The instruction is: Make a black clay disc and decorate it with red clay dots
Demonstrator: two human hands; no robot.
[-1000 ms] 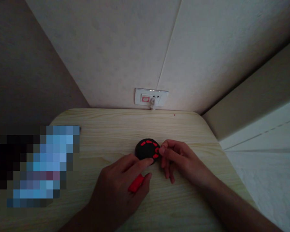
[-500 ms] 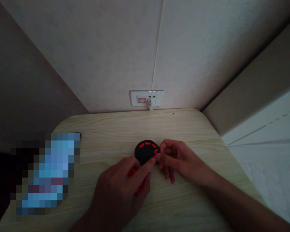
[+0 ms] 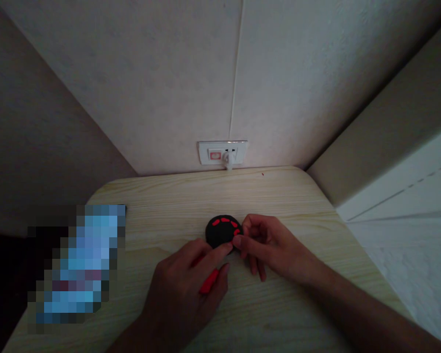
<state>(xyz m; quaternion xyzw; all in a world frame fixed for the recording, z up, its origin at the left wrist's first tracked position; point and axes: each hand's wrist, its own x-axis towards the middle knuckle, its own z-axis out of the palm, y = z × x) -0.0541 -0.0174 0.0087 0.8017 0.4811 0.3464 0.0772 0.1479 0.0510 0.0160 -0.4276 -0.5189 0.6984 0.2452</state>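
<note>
A round black disc [image 3: 219,234], which looks like modelling clay, lies on the wooden table top. Several small red pieces [image 3: 225,220] form a curved row along its far and right rim. My left hand [image 3: 187,282] is closed around a larger red lump [image 3: 208,282], apparently modelling clay, partly hidden by the fingers. Its index fingertip reaches the near right edge of the disc. My right hand [image 3: 266,242] is pinched at the disc's right edge, thumb tip beside the left index fingertip. Anything between those pinched fingers is hidden.
A blurred-out phone-like object with a lit screen [image 3: 84,255] lies at the table's left. Behind the table [image 3: 161,201], a wall socket [image 3: 222,153] holds a plug. A tiny red crumb [image 3: 262,174] lies near the back edge. A pale panel stands at the right.
The left index fingertip has shifted slightly left along the disc's near edge, and more of the red lump shows. My right hand stays almost in place. The view has shifted slightly.
</note>
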